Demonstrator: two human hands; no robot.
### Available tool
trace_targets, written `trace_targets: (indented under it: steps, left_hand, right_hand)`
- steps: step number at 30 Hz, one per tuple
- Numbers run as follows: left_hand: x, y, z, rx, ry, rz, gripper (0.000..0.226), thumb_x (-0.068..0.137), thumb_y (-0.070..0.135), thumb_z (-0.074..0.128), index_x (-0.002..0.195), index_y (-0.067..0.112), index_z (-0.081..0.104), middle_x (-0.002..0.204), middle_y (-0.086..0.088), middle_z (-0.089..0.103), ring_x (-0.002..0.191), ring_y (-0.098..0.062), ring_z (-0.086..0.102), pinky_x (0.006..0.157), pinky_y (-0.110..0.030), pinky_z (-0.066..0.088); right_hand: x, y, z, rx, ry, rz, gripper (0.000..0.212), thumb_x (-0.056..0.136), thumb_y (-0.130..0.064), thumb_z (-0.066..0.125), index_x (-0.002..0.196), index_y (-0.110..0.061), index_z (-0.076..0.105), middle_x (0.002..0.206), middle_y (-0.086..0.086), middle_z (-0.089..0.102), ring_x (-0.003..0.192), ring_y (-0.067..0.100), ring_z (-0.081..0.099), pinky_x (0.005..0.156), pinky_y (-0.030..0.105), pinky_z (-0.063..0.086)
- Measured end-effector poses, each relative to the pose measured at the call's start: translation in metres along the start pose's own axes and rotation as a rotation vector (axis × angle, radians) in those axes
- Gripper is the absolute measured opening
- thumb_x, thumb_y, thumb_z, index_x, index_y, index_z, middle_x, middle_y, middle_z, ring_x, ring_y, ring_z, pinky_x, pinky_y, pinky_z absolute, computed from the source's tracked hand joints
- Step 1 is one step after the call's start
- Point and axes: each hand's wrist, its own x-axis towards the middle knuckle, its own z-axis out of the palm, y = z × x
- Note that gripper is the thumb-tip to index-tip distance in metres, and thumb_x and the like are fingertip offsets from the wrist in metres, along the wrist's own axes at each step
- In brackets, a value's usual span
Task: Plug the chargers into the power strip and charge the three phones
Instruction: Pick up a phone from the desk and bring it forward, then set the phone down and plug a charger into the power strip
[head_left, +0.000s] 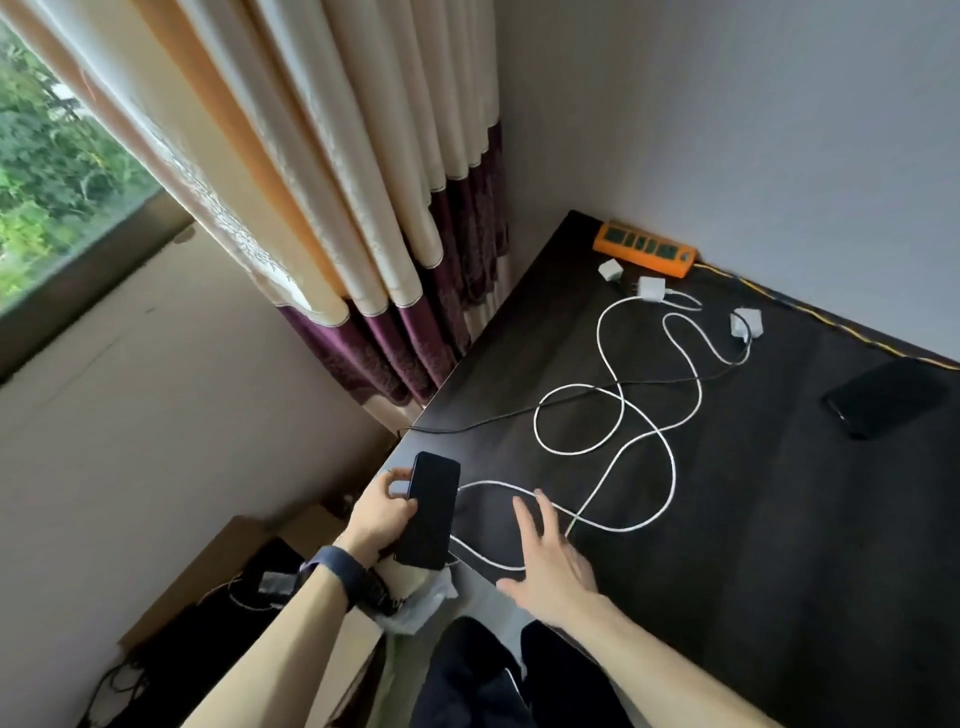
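**One phone in hand, chargers loose by the strip**

The left hand (382, 514) has its fingers (388, 480) curled round the edge of a black phone (431, 512), holding it over the near corner of the dark tabletop (779, 519). Just right of those fingers, the right hand (553, 564) is spread with straight fingers and holds nothing, above a loop of white cable (483, 484). Whether it touches the cable cannot be told. Well beyond both sets of fingertips, against the wall, lies the orange power strip (644, 253). Three white chargers (652, 288) lie just beside it, none in its sockets. A second phone (885, 397) lies far to the right of the right fingers.
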Motion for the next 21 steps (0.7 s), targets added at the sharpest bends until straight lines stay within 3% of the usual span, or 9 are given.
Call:
trace_targets:
  steps: [3,7,9,11,14,16,18,21]
  left_hand:
    - [0.024,0.007,-0.007,0.061,-0.039,0.005,0.037,0.083,0.001,0.054,0.108,0.029,0.057,0.090,-0.006,0.075,0.078,-0.030,0.073,0.069,-0.042,0.058]
    - [0.059,0.015,-0.015,0.189,-0.125,0.011,0.034,0.086,0.002,0.056,0.108,0.028,0.054,0.088,-0.004,0.071,0.085,-0.031,0.071,0.080,-0.045,0.057]
    - [0.074,0.019,-0.017,0.229,-0.160,0.027,0.033,0.086,0.002,0.056,0.107,0.027,0.054,0.088,-0.007,0.071,0.087,-0.033,0.071,0.083,-0.046,0.056]
    - [0.083,0.021,-0.016,0.218,-0.185,0.037,0.031,0.085,-0.002,0.056,0.106,0.022,0.055,0.088,-0.010,0.070,0.082,-0.032,0.068,0.082,-0.044,0.056]
    - [0.091,0.019,-0.008,0.132,-0.260,-0.002,0.033,0.086,-0.010,0.053,0.113,0.009,0.054,0.087,-0.015,0.067,0.074,-0.028,0.063,0.075,-0.038,0.051]
    - [0.096,0.016,0.004,0.117,-0.297,-0.030,0.038,0.086,-0.013,0.050,0.119,0.008,0.053,0.089,-0.017,0.066,0.073,-0.026,0.060,0.073,-0.035,0.049]
    - [0.097,0.016,0.019,0.137,-0.325,-0.014,0.040,0.086,-0.012,0.050,0.120,0.008,0.053,0.094,-0.016,0.066,0.076,-0.025,0.061,0.073,-0.034,0.049]
    - [0.091,0.019,0.039,0.262,-0.284,0.052,0.038,0.086,-0.004,0.056,0.118,0.017,0.055,0.109,-0.012,0.070,0.093,-0.029,0.066,0.087,-0.040,0.053]
  right_hand:
    - [0.027,-0.016,0.006,-0.084,-0.012,-0.050,0.132,0.074,-0.051,0.080,0.150,-0.042,-0.028,0.155,0.006,-0.046,0.113,0.038,0.059,0.088,0.045,0.055]
    - [0.057,-0.033,0.019,-0.150,-0.024,-0.030,0.138,0.070,-0.056,0.082,0.149,-0.043,-0.030,0.155,0.008,-0.046,0.105,0.039,0.060,0.082,0.046,0.055]
    - [0.066,-0.038,0.025,-0.156,-0.049,0.024,0.125,0.076,-0.055,0.077,0.153,-0.041,-0.020,0.162,0.007,-0.032,0.111,0.038,0.057,0.084,0.046,0.052]
    - [0.064,-0.039,0.027,-0.156,-0.076,0.052,0.098,0.086,-0.050,0.069,0.156,-0.034,0.003,0.163,0.005,-0.005,0.117,0.037,0.053,0.087,0.048,0.051]
    - [0.048,-0.029,0.027,-0.171,-0.058,0.071,0.041,0.098,-0.023,0.053,0.135,-0.024,0.036,0.137,0.006,0.033,0.108,0.034,0.058,0.077,0.050,0.055]
    - [0.034,-0.012,0.022,-0.210,-0.053,0.138,0.038,0.095,-0.008,0.045,0.130,-0.021,0.040,0.128,0.008,0.040,0.101,0.033,0.061,0.074,0.048,0.054]
    - [0.019,0.015,0.011,-0.272,-0.020,0.244,0.040,0.095,-0.008,0.041,0.133,-0.020,0.042,0.127,0.008,0.045,0.100,0.030,0.064,0.077,0.046,0.054]
    - [-0.004,0.064,-0.013,-0.363,0.039,0.502,0.038,0.097,-0.010,0.040,0.134,-0.019,0.043,0.124,0.006,0.051,0.104,0.027,0.064,0.078,0.042,0.054]
